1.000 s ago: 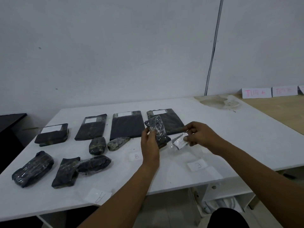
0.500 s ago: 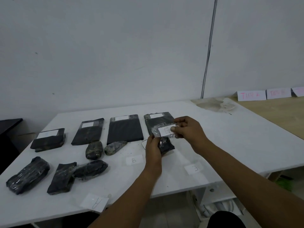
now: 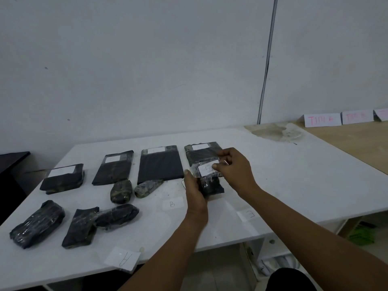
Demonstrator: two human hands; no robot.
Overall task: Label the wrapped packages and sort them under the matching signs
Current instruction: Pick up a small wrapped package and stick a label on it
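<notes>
A plain white wall (image 3: 147, 70) stood behind the white bench (image 3: 304, 175), with a thin dark cable (image 3: 267, 64) running down it. A brownish stain (image 3: 275, 132) marked the bench's far corner. A wooden surface (image 3: 357, 141) adjoined it on the right, and a dark piece of furniture (image 3: 11, 162) sat at the left. Pale floor tiles (image 3: 218, 271) showed underneath.

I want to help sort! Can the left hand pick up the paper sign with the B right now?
Probably not yet: the left hand grips the black wrapped package. The white paper B sign lies uncovered just beside it.
</notes>
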